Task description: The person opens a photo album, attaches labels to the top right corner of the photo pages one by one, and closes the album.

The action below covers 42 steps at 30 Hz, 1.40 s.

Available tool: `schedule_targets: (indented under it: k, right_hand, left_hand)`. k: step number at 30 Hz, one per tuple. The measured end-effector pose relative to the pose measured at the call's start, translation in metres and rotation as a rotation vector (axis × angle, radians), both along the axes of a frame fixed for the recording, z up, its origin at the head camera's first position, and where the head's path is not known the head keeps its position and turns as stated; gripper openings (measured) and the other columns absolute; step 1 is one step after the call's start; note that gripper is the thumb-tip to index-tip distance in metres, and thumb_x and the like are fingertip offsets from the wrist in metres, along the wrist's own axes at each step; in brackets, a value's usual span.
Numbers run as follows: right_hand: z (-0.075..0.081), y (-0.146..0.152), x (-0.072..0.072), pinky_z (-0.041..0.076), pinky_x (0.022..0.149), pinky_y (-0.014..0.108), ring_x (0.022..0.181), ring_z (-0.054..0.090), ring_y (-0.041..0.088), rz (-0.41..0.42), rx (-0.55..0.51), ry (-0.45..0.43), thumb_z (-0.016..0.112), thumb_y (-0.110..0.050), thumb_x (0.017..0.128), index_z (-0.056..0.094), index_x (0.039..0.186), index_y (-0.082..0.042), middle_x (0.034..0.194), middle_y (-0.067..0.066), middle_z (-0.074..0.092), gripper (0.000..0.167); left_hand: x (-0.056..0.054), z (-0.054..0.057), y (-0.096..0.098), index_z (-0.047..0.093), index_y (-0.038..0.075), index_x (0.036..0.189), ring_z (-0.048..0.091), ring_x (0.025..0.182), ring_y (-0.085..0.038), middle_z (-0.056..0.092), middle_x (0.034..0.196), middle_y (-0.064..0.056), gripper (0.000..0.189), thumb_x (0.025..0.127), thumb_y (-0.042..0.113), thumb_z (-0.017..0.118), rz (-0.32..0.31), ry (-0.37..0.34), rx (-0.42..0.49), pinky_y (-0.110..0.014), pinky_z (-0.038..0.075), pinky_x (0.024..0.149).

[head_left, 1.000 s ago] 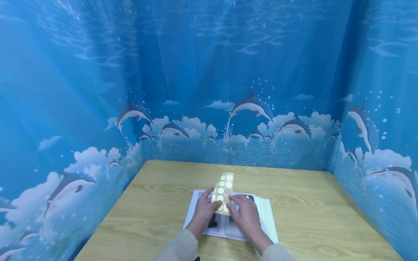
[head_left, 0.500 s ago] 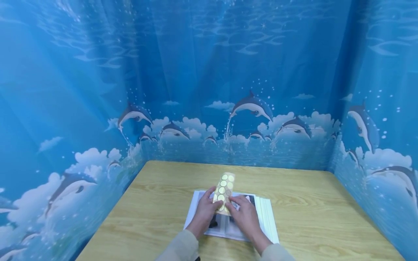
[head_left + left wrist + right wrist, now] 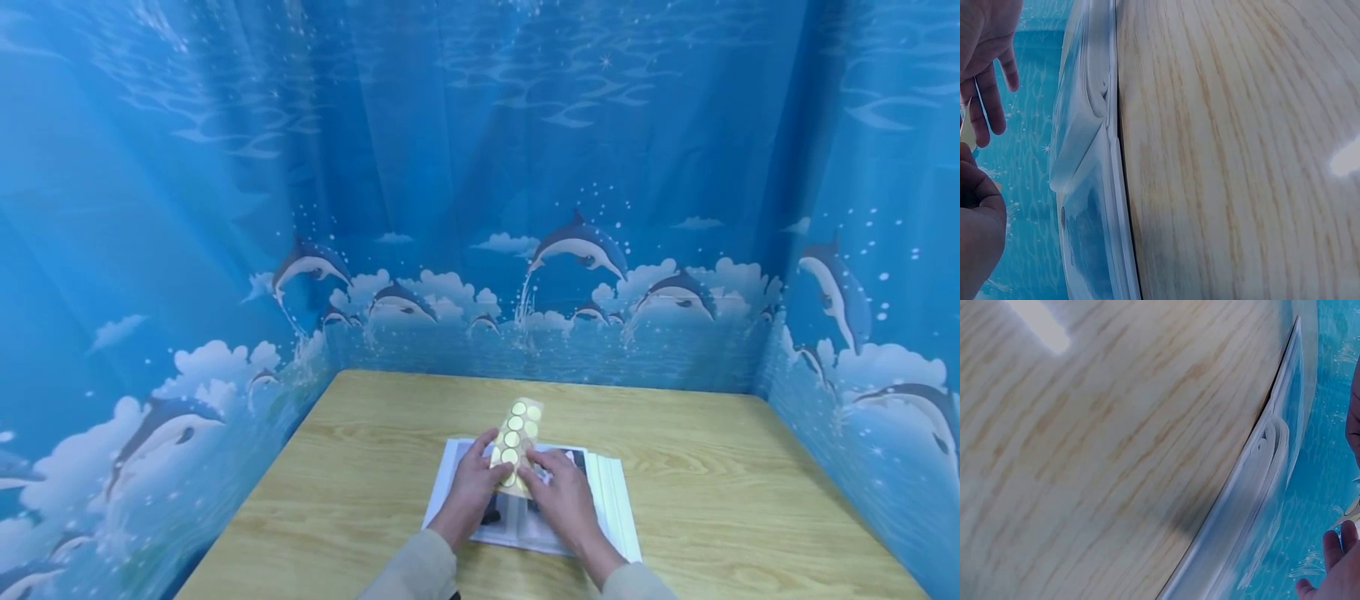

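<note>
A pale yellow sheet of round stickers (image 3: 514, 433), set in two columns, is held up at a tilt above an open book-like album (image 3: 613, 492) with clear sleeves. My left hand (image 3: 472, 482) grips the sheet's lower left side, thumb in front and fingers at the edge and behind. At its lower right edge, my right hand (image 3: 561, 490) pinches the sheet between thumb and index finger. Whether a single sticker is between those fingertips, I cannot tell. Only a sliver of the sheet (image 3: 967, 132) shows in the left wrist view.
A light wood-grain table (image 3: 720, 475) carries the album, whose thick layered pages (image 3: 1254, 487) show edge-on in the right wrist view. Blue dolphin-print curtains (image 3: 450, 208) enclose the table at the back and both sides.
The sticker sheet's top has tipped slightly to the right and the sheet has turned a little. Both hands stay nearly in place, still holding it.
</note>
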State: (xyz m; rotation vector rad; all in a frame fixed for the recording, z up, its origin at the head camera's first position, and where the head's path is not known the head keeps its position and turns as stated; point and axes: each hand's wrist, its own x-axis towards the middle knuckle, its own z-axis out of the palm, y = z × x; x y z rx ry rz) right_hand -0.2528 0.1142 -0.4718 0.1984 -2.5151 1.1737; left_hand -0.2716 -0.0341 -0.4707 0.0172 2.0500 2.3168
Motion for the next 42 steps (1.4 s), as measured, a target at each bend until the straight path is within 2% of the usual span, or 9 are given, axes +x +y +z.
schedule_targets:
  k: [9,16,25,33,42]
  right_hand:
    - [-0.0004,-0.0028,0.0015,0.047,0.096,0.052,0.106,0.063,0.029,-0.055,0.074,0.085,0.078,-0.029,0.085,0.076,0.107,-0.01,0.113,0.008,0.068,0.029]
    - [-0.0005,-0.0022,0.0018,0.047,0.094,0.051,0.098,0.065,0.026,-0.031,0.125,0.123,0.076,-0.028,0.086,0.076,0.106,-0.011,0.103,0.002,0.071,0.026]
    - [0.0017,-0.0033,0.0012,0.053,0.079,0.042,0.085,0.065,0.019,-0.055,0.079,0.084,0.075,-0.025,0.088,0.078,0.101,-0.014,0.093,0.0,0.072,0.018]
    - [0.0001,-0.0047,0.0023,0.051,0.08,0.045,0.081,0.065,0.022,-0.033,0.11,0.153,0.076,-0.034,0.086,0.078,0.102,-0.013,0.089,-0.001,0.073,0.027]
    - [-0.0013,-0.0065,0.0028,0.049,0.085,0.048,0.079,0.066,0.019,-0.066,0.137,0.192,0.078,-0.027,0.085,0.079,0.097,-0.015,0.088,0.001,0.075,0.018]
  left_hand:
    - [-0.0011,-0.0007,-0.0011,0.034,0.002,0.151,0.069,0.096,-0.03,0.064,0.116,-0.03,0.07,0.087,-0.007,0.062,-0.003,-0.004,0.005,-0.038,0.058,0.085]
    - [-0.0004,0.001,-0.0023,0.033,0.0,0.151,0.069,0.096,-0.03,0.064,0.116,-0.029,0.07,0.088,-0.009,0.061,-0.016,0.005,0.017,-0.037,0.058,0.084]
    - [-0.0004,0.001,-0.0028,0.033,0.001,0.151,0.069,0.097,-0.03,0.064,0.117,-0.03,0.071,0.087,-0.008,0.062,-0.034,0.004,0.016,-0.038,0.057,0.086]
    - [-0.0015,0.0,-0.0028,0.034,0.001,0.151,0.069,0.098,-0.029,0.065,0.116,-0.028,0.073,0.085,-0.008,0.064,-0.028,-0.007,0.012,-0.037,0.057,0.087]
    - [-0.001,-0.0006,-0.001,0.036,0.001,0.151,0.07,0.092,-0.027,0.067,0.11,-0.027,0.073,0.085,-0.006,0.067,-0.001,0.004,-0.047,-0.036,0.058,0.083]
